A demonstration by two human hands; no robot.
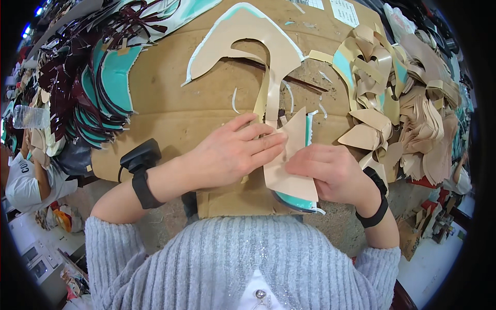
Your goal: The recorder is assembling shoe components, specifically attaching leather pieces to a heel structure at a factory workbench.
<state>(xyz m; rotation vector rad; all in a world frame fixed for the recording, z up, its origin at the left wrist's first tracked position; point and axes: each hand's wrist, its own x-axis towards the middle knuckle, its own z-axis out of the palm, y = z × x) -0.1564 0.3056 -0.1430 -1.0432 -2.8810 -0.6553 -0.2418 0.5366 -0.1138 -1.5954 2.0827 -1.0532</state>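
1. Lying beneath the fingers of both hands, the beige piece (292, 181) has the left hand (232, 144) over its upper left part and the right hand (328, 170) at its right edge. It sits toward the near side, in front of the person's grey ribbed sweater (206, 258).
2. Reaching toward the beige piece's upper left corner, a strap (272, 103) runs down from a large arched piece (232, 31), which lies beyond it. A teal piece (294, 200) shows under the beige piece's near edge.
3. Underneath the beige piece is brown cardboard (170, 93), with thin white strips (289, 95) and a dark red strip (307, 85) beyond it. Well to its left are dark red and teal pieces (116, 72); to its right, a tangled heap of tan pieces (374, 67) and layered tan cut-outs (418, 119).
4. Far left of the beige piece are a clear bottle (30, 117) and another person in a white shirt (31, 181); nearer than the cardboard, bare floor (336, 222) shows.
5. Left hand: fingers nearly straight, narrow gaps between them, tips on the beige piece; its thumb is hidden, so whether it grips cannot be told.
6. Right hand: fingers curled narrowly onto the beige piece; whether its thumb closes from below cannot be told.
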